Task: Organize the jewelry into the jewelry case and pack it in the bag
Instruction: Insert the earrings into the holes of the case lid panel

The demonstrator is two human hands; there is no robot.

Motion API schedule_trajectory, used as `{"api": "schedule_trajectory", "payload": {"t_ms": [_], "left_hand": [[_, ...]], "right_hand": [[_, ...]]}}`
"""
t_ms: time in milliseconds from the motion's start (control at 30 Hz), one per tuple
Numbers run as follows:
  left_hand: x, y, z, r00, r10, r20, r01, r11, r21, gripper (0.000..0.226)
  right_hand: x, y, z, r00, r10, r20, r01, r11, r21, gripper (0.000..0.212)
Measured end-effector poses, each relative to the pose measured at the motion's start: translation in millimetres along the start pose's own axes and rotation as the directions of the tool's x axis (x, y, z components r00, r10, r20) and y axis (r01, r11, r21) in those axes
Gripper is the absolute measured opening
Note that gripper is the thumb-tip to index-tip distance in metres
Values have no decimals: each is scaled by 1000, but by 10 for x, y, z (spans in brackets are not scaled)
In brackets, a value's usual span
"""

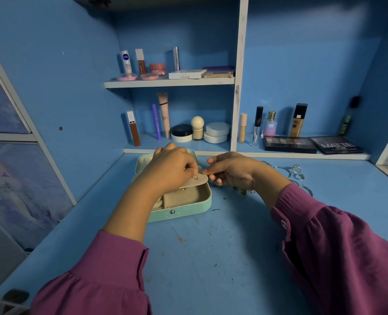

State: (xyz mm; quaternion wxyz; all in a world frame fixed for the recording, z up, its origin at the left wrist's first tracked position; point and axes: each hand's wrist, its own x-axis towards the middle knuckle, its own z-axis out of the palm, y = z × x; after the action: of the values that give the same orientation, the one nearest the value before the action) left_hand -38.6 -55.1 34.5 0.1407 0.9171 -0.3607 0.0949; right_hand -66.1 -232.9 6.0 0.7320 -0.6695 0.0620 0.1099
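My left hand (pixel 172 169) pinches an earring (pixel 197 177) through the flap (pixel 194 182) my right hand (pixel 229 170) pinches, over the jewelry case (pixel 188 209).

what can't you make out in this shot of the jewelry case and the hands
Head view only:
- The jewelry case: its rear and left compartments are hidden by the left hand.
- The small metal piece at the beige flap: too small to identify.
- The silver jewelry on the desk: partly hidden behind the right hand and its wrist; pieces tangle together.
- The bag: not in view.
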Motion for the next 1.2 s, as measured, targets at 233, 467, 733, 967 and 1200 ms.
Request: {"api": "schedule_trajectory", "payload": {"t_ms": [233,467,733,967,1200], "left_hand": [[12,23,22,999,-26,-21,26,1000,14,11],[9,16,11,999,-42,-16,42,999,-18,12],[1,-17,-27,997,-70,-45,64,991,-122,16],[-5,-4,-12,998,-39,-52,35,996,-78,11],[6,29,-26,999,-28,-35,27,999,-20,11]], "right_hand": [[10,12,-2,1000,-18,-1,18,1000,-9,27],[12,11,14,1000,-21,24,21,999,-29,21],[-7,-8,70,1000,18,11,-19,999,27,25],[-7,-5,79,1000,22,4,-22,999,34,24],[-14,-4,80,1000,18,7,-18,999,32,22]]}}
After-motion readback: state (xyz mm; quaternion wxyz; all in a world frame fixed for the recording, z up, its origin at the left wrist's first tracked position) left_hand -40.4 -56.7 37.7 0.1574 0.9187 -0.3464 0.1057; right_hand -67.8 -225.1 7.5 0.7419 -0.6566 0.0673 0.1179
